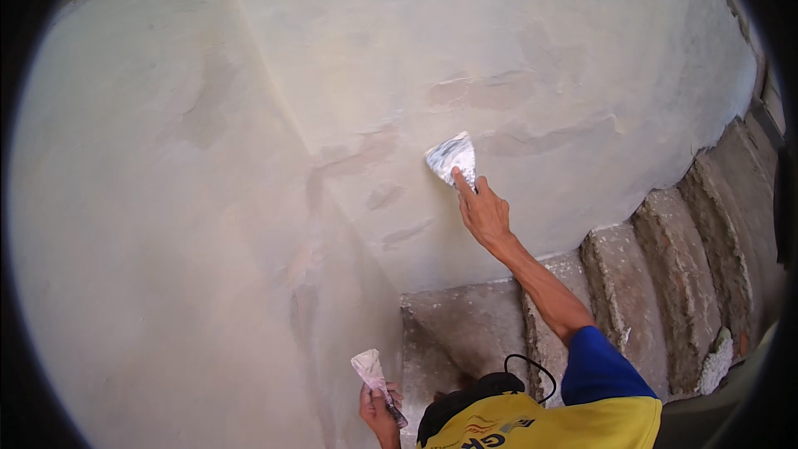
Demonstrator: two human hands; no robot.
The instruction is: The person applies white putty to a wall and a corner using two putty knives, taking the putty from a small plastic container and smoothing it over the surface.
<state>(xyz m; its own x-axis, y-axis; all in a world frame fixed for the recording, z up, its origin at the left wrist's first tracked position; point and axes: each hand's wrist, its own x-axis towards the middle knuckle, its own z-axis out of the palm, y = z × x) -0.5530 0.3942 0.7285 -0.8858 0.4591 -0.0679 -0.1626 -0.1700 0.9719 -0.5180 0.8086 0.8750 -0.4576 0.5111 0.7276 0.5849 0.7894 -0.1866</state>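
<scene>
My right hand (486,209) is closed round the handle of a wide putty knife (453,158), its index finger pressed along the blade. White filler smears that blade, which lies against or very close to the pale wall (532,41). Lower down, my left hand (381,407) grips a narrower putty knife (369,367), blade upward and coated with whitish paste. Its dark handle shows between the fingers. Around the wide blade, the wall carries greyish-brown damp-looking patches (478,93).
Rough concrete steps (628,283) climb along the wall's foot at the right. An inside corner (320,175) of the wall runs down the middle. A whitish lump (716,362) sits on the steps at the far right. A thin black cord (544,370) loops beside my yellow shirt.
</scene>
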